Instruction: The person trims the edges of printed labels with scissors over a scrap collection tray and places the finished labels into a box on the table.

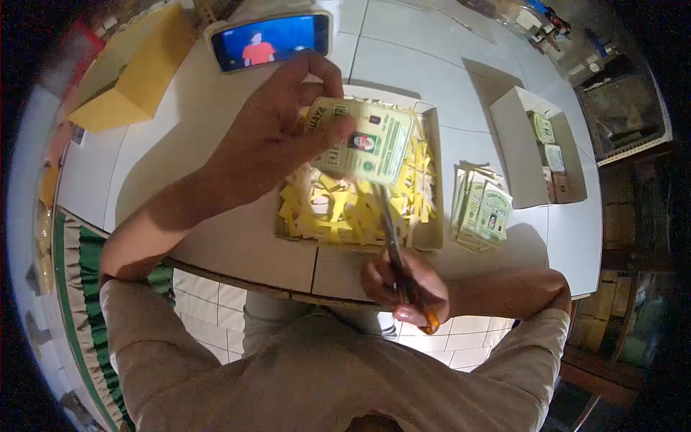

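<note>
My left hand (pixel 277 133) holds a green-and-white printed card (pixel 367 144) with a small portrait, raised over a shallow cardboard box (pixel 432 237). My right hand (pixel 407 284) grips orange-handled scissors (pixel 396 248) near my body, and the blades point up at the card's lower edge. The box is full of yellow and white paper strips (pixel 338 209). A stack of similar cards (pixel 481 207) lies to the right of the box on the white tiled table (pixel 216 237).
A second open carton (pixel 517 155) with a few cards stands at the right. A phone (pixel 270 39) showing a video leans at the back. A yellow envelope-like box (pixel 137 68) lies at the back left. Cluttered shelves sit at the far right.
</note>
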